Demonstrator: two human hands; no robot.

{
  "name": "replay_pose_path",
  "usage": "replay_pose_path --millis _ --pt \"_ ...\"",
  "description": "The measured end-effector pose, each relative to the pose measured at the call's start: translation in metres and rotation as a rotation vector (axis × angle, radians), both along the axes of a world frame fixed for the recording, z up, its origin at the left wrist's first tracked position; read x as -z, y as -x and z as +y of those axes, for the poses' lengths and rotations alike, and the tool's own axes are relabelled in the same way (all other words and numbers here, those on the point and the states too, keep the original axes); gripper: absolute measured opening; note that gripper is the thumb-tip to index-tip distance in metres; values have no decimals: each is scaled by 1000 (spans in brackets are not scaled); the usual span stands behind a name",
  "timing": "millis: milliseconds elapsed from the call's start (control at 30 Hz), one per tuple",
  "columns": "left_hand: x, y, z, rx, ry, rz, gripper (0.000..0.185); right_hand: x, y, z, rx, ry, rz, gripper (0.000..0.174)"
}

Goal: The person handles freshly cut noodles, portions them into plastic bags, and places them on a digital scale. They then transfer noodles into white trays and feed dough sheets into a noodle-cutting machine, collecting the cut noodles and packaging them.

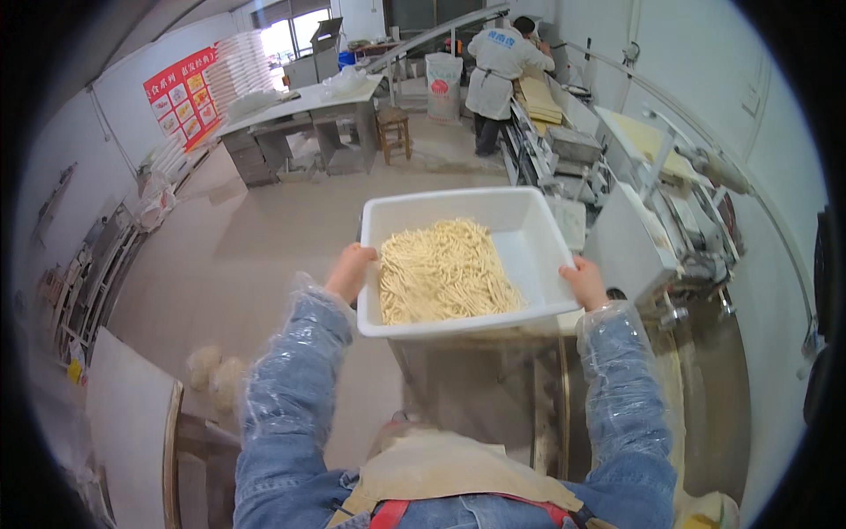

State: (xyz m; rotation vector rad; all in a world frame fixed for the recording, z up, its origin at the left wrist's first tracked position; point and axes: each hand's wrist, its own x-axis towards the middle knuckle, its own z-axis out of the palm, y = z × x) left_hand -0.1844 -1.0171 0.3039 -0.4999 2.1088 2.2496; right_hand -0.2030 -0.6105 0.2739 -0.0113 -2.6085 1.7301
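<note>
A white plastic tub is held up in front of me, one hand at each end. My left hand grips its left rim, and my right hand has hold of the right rim. Pale yellow noodles lie in a loose heap over the left and middle of the tub's floor. On the right side the white bottom shows bare. Clear plastic sleeve covers wrap both of my forearms, and the fingers under the rim are hidden.
Noodle-making machinery lines the right wall. A co-worker stands farther back beside folded dough sheets. A white-topped table, a wooden stool and a full sack stand ahead. At lower left is a board-edged table.
</note>
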Motion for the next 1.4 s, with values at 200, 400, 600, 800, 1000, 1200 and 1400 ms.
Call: replay_pose_path --millis 200,400,600,800,1000,1200,1400 --pt "51 96 -22 86 -1 74 28 2 62 -44 155 -705 59 30" --pt "71 97 -23 47 -266 157 20 32 119 -93 -133 -184 -243 52" --pt "66 99 -21 22 -246 29 16 74 150 -167 132 -126 -455 68" --pt "63 93 -12 -12 -387 47 18 76 135 -242 236 195 -579 83" --pt "73 94 -14 -20 -355 95 19 54 141 -245 -4 365 -633 78" --pt "82 91 -17 -20 -363 102 18 21 117 -230 293 -24 -482 71" --pt "75 97 -14 -7 -453 152 18 17 89 -227 111 170 -659 62"
